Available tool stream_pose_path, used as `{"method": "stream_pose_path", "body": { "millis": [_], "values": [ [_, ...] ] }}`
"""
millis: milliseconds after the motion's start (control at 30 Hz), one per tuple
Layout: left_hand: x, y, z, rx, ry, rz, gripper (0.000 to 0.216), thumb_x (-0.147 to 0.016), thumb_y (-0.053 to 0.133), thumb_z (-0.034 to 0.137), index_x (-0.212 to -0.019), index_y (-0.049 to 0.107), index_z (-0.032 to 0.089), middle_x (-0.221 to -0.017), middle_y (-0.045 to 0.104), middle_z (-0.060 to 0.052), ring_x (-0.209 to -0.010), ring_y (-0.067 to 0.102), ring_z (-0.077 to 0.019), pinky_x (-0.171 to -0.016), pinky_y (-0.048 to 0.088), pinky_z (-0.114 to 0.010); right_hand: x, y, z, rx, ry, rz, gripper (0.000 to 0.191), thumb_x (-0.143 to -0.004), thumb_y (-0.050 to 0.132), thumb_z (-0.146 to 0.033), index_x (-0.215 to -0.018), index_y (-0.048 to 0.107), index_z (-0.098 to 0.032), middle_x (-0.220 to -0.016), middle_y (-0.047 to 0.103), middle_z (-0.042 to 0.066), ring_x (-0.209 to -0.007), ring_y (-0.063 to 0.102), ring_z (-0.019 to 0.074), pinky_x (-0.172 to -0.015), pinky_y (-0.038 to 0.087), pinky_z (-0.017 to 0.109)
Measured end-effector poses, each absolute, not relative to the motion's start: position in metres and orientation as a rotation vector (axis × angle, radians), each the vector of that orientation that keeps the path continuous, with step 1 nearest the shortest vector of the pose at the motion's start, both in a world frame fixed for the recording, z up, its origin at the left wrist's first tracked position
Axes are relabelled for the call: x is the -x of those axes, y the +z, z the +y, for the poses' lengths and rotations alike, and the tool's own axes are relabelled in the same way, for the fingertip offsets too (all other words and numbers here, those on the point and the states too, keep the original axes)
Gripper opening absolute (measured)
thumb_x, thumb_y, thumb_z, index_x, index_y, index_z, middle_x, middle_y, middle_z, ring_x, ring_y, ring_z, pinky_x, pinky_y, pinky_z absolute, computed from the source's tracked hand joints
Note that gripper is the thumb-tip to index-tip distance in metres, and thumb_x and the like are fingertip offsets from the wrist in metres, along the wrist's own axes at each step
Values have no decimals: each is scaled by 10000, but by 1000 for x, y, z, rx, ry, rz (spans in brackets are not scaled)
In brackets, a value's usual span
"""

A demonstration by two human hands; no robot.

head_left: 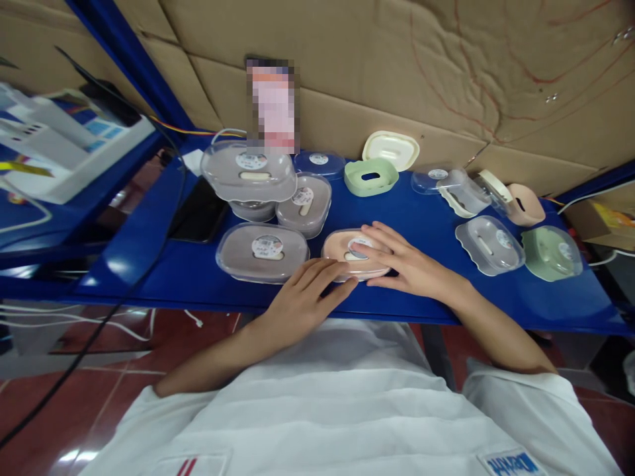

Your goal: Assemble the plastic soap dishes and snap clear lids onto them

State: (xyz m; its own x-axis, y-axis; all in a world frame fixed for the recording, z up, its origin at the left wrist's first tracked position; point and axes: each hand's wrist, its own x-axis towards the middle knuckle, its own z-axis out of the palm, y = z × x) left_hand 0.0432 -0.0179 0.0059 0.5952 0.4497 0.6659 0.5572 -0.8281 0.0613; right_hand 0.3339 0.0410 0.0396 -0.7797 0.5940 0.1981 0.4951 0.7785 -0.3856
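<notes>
A small peach plastic box (333, 246) with a clear lid and a round label lies near the front of the blue table. My right hand (404, 261) lies over its right side, fingers spread across the lid and label. At the front left of the same box, my left hand (310, 291) has its fingers stretched out, touching or just above the lid edge. Just left of it is a grey lidded box (238, 254) with a similar label. Behind stand another grey box (317, 215) and a stacked grey box (218, 165). The undersides of my fingers are hidden.
Farther back are a green box part (357, 180), a cream tray (389, 147) and loose clear lids. Several boxes, including a green lidded one (546, 254), stand on the right. A black phone-like slab (198, 211) lies left. A dark cable (149, 261) crosses the table's left side.
</notes>
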Motion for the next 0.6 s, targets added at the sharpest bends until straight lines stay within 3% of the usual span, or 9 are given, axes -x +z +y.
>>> {"method": "stream_pose_path", "body": {
  "millis": [100, 267, 467, 600],
  "values": [
    [-32, 8, -23, 2637, -1066, -844, 308, -963, 707, 74, -1256, 706, 169, -1224, 767, -120, -1156, 718, -260, -1066, 569, -452, -337, 40, 44, 865, 427, -2628, 811, -995, 774, -437, -1705, 383, -419, -1773, 382, 82, -1643, 358, 359, -1306, 388, 643],
    [0, 3, -22, 2564, -1109, -1011, 210, -973, 715, 102, -1171, 698, 173, -1040, 768, -90, -930, 726, -220, -855, 582, -372, -337, 53, 49, 794, 434, -2540, 765, -981, 778, -525, -1666, 480, -361, -1713, 474, 121, -1576, 470, 358, -1281, 429, 604],
    [23, -1, -25, 2442, -1226, -859, 200, -925, 757, 85, -1071, 690, 203, -954, 747, -39, -883, 709, -197, -840, 614, -369, -283, 70, 58, 768, 214, -2508, 686, -983, 718, -641, -1590, 590, -347, -1662, 540, 86, -1565, 474, 368, -1305, 388, 617],
    [28, -1, -38, 2296, -1393, -1084, 199, -955, 682, 63, -1076, 693, 221, -926, 709, -21, -839, 679, -186, -777, 587, -378, -227, 76, 74, 731, 60, -2506, 605, -1044, 636, -614, -1577, 592, -331, -1678, 524, 46, -1582, 451, 302, -1346, 344, 534]
  ]
}}
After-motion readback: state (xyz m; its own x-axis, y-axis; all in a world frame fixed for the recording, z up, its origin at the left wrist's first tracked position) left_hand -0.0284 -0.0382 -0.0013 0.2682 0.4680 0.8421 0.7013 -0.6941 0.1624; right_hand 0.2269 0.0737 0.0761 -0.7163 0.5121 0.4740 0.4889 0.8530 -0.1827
